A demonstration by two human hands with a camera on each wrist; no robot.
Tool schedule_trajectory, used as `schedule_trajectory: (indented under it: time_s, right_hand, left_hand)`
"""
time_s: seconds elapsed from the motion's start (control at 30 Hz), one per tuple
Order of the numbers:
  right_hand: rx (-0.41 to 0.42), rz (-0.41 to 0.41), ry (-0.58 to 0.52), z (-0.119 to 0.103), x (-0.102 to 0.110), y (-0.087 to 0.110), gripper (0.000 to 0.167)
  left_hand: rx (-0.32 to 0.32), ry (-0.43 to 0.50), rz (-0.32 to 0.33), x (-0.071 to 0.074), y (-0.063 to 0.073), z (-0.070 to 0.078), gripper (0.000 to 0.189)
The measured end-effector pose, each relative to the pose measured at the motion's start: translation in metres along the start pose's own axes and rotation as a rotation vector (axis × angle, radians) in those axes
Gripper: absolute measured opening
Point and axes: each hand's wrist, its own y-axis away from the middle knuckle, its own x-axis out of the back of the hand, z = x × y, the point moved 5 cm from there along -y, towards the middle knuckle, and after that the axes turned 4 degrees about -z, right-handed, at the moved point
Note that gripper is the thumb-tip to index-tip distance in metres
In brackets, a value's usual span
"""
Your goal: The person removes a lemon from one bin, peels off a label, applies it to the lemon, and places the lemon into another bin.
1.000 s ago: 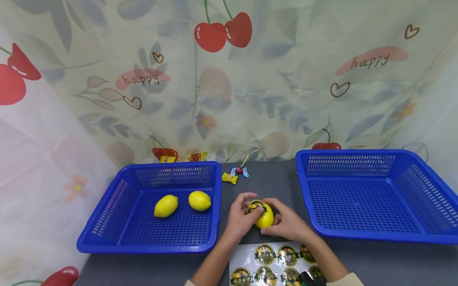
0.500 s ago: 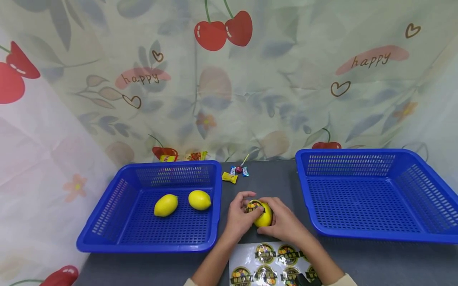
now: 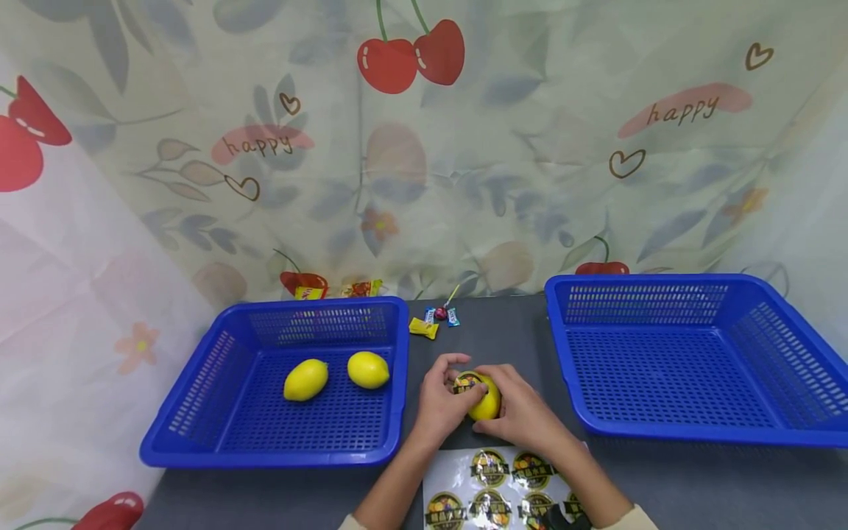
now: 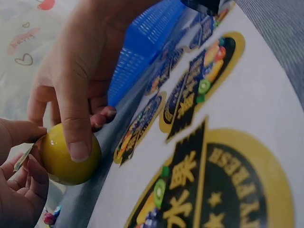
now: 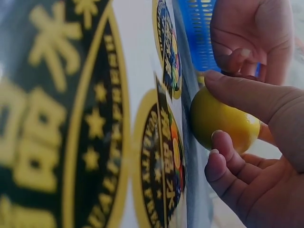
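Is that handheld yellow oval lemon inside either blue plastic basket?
Out: the right hand holds the lemon between the left basket and right basket.

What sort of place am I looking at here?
Most likely a makeshift fruit-labelling table: there's a sheet of round fruit stickers, lemons in one blue basket, and a matching basket on the right.

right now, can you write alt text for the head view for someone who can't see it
A person's right hand holds a lemon while their left hand pinches a round sticker at its side, beyond a sticker sheet on a dark table. A blue basket with two lemons sits to the left, another blue basket to the right.
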Motion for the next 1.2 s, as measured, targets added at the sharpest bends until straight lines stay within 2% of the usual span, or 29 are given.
schedule_trajectory:
  time_s: [0.37, 0.6, 0.7, 0.87, 0.97, 1.2]
  right_hand:
    - [0.002, 0.01, 0.061, -0.009, -0.001, 0.002, 0.076]
    - [-0.007, -0.005, 0.046, -0.007, 0.0, 0.002, 0.077]
    - [-0.033, -0.008, 0.003, -0.003, 0.001, 0.001, 0.077]
    - [-0.094, -0.009, -0.065, 0.002, 0.002, 0.0, 0.075]
    - [-0.11, -0.013, -0.072, 0.003, 0.003, 0.0, 0.074]
    - [-0.122, -0.022, -0.1, 0.006, 0.003, 0.0, 0.075]
  left_hand:
    - [0.014, -0.069, 0.009, 0.004, -0.002, -0.005, 0.053]
    - [-0.01, -0.104, -0.007, 0.006, -0.002, -0.005, 0.055]
    - [-0.003, -0.074, -0.035, 0.005, -0.002, -0.008, 0.049]
    - [0.049, 0.033, -0.076, 0.003, -0.004, -0.012, 0.04]
    - [0.078, 0.065, -0.088, 0.002, -0.004, -0.013, 0.038]
    - [0.058, 0.106, -0.122, 0.005, -0.002, -0.006, 0.032]
